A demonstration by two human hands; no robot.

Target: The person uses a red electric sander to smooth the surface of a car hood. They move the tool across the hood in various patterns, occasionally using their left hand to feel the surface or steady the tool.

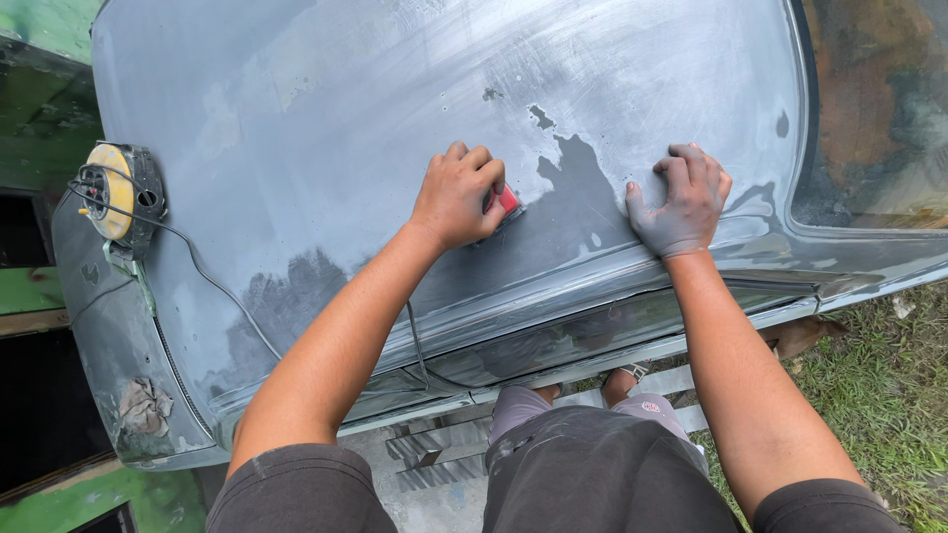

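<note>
A small red sanding block [506, 202] is clamped under the left hand [456, 197], fingers curled over it, so only its red edge is seen at the fingertips; the rest is hidden by the hand. It is pressed flat on the grey, dull, primer-coated curved metal car body panel [326, 128], approx. at the panel's middle, just above the lower crease.

The right hand [681, 202], dusted grey, is laid on the same panel well apart from the left hand, knuckles bent, fingertips and thumb braced on the surface, nothing gripped. Between the hands a darker wet-looking patch [578, 197] is seen on the panel.

Far to the left of the left hand, a round black-rimmed disc tool with a yellow face [117, 192] is rested on the panel edge; a thin black cable [212, 286] is run from it down toward the left forearm. Its kind cannot be told w/ certainty. Below it, a crumpled grey rag [144, 407] is stuck near the panel's lower corner.

No containers, labels or signs are made out.

Beyond the right hand, a rusty brown surface [869, 99] is cut off by the frame edge. Below the arms, dark grey shorts [592, 464], ribbed metal step [444, 454] and a sandalled foot [624, 380] are partly hidden. Grass [879, 395] is seen right of the right arm; green painted boards [59, 484] at far left.
</note>
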